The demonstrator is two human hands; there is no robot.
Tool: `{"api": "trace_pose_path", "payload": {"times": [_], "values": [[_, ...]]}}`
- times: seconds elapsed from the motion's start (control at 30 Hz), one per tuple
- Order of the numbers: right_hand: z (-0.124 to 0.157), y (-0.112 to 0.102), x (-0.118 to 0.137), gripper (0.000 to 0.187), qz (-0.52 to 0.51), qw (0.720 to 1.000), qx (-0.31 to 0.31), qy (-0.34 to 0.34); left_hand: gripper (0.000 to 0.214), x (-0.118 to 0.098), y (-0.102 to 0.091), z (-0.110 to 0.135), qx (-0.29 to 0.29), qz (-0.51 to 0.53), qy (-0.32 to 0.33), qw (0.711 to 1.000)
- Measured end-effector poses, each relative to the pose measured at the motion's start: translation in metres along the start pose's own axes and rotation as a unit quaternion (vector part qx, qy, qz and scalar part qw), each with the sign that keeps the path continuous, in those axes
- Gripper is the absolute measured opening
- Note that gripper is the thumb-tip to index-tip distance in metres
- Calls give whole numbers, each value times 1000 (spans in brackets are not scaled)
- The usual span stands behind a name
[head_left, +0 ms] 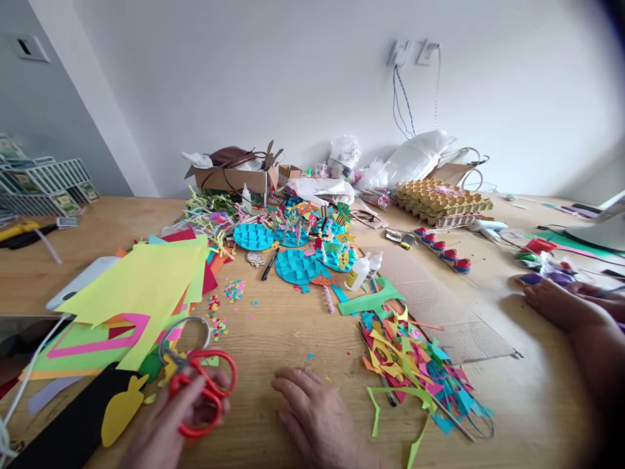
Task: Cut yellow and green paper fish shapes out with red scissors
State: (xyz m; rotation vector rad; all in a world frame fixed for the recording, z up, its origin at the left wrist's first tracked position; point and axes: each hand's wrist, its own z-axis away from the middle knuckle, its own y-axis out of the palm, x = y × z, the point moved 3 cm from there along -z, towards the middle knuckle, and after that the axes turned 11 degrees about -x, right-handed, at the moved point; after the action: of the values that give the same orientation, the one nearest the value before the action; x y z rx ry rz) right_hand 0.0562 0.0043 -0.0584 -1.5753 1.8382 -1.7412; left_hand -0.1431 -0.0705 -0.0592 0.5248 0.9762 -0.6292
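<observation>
My left hand point(178, 407) is closed around a pair of scissors point(232, 374) with red handles, near the front edge of the table. Their blades point away to the left, beside a metal ring point(208, 335). Just left of this hand is a yellow fruit-shaped paper cutout point(120, 410) on a black strip point(58, 423). On the bare wood to the right rests my right hand point(317, 417), palm down, fingers loosely bent and nothing visible in them. Tiny paper bits lie just beyond it.
Coloured paper sheets point(141, 280) are piled at left. Paper scraps point(415, 365) lie at right beside flat cardboard point(439, 306). Blue discs point(297, 267), glue bottles point(357, 272) and a black marker point(270, 265) stand or lie mid-table. Egg trays point(439, 198) are behind. Another person's hand point(551, 303) works far right.
</observation>
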Motion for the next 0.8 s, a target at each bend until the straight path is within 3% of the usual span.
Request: {"api": "trace_pose_path", "payload": {"times": [0.1, 0.27, 0.4, 0.53, 0.6, 0.7, 0.8], "values": [[8, 19, -4, 64, 39, 995, 68, -69, 25, -21, -18, -7, -37, 72, 21, 996], [9, 34, 1, 68, -5, 982, 160, -106, 31, -25, 0, 1, -22, 25, 13, 999], [30, 8, -27, 76, 69, 988, 136, -32, 31, -22, 14, 4, 28, 3, 8, 1000], [62, -33, -68, 71, 222, 968, 82, 86, 30, -27, -2, -7, -4, 10, 41, 999], [66, -45, -73, 65, 270, 951, 59, 142, 27, -30, -10, -12, -14, 12, 55, 998], [46, -40, -54, 67, 256, 955, 47, 140, 25, -33, -10, -13, -24, -6, 72, 997], [11, -12, -17, 70, 146, 986, 71, 45, 29, -38, 0, -6, -26, -16, 100, 994]]}}
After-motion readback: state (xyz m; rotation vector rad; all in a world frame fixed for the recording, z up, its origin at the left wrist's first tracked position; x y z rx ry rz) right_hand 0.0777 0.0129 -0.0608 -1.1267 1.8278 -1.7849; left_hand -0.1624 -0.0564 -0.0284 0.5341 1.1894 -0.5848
